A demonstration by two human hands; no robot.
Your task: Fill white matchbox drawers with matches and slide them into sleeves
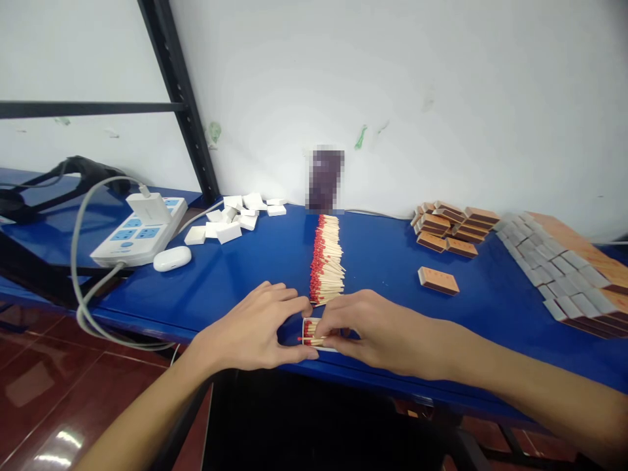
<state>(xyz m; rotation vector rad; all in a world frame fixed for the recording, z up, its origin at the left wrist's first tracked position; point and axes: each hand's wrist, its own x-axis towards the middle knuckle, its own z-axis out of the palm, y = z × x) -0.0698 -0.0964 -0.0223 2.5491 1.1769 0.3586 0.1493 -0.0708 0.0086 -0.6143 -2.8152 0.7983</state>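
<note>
A small white matchbox tray (pixel 328 348) with red-tipped matches (pixel 310 329) in it lies near the front edge of the blue table. My left hand (pixel 260 327) curves around its left end, forefinger at the far side and thumb at the near side. My right hand (pixel 363 333) reaches over the tray's right part, thumb and fingers pinched on matches; one match sticks out past the left end. My fingers hide much of the tray. Just beyond it, a long row of loose matches (pixel 328 258) runs toward the wall, red heads to the left.
White empty-looking trays (pixel 228 230) lie heaped at the back left, near an earbud case (pixel 172 258) and a power strip (pixel 142 229) with a cable. To the right are a single matchbox (pixel 438 280), a loose pile of matchboxes (pixel 449 226) and a large stacked block of matchboxes (pixel 564 268).
</note>
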